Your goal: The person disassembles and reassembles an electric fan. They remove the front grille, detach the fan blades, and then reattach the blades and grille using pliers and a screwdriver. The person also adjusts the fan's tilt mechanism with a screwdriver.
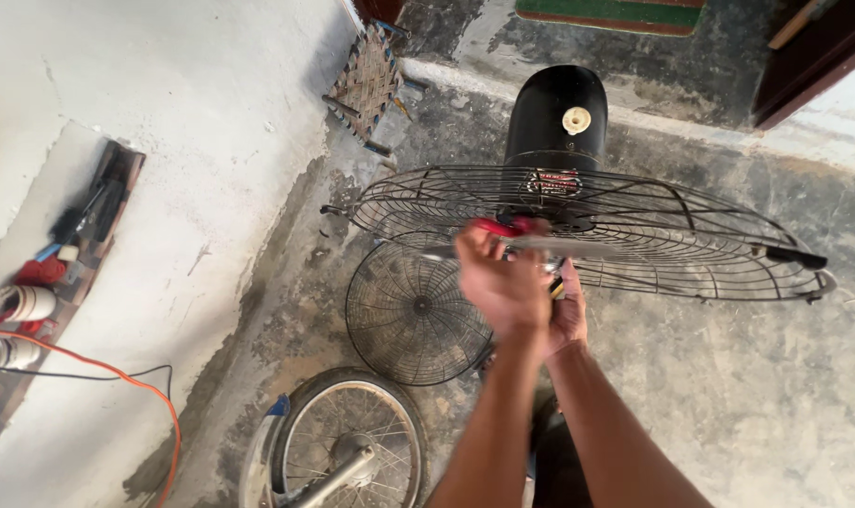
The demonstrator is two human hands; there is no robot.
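At the far left, a wooden board [88, 246] lies against the pale wall and carries a few tools, a red item and two white cup-like containers [23, 303], with one orange cable [117, 381] and one thin black wire [79, 373] trailing across the floor below it. One bicycle wheel [344, 442] with a silver mudguard shows at the bottom edge. Just above it one loose round fan guard [410, 313] lies flat on the grey concrete floor [728, 395]. The left hand [498, 282] is curled around a red-handled tool [503, 227], its fingers closed over the handle, though motion blur hides the exact grip. The right hand [567, 310] sits just behind and below it, largely hidden; it appears closed around something dark with a yellow touch, but what it holds cannot be told. Both hands meet at the hub of one pedestal fan [556, 118], whose black motor housing points away and whose rear wire guard [653, 235] spreads wide to the right. One grey blade [540, 246] shows as a blurred streak beside the fingers. At top left of the fan stands one woven stool [364, 83].
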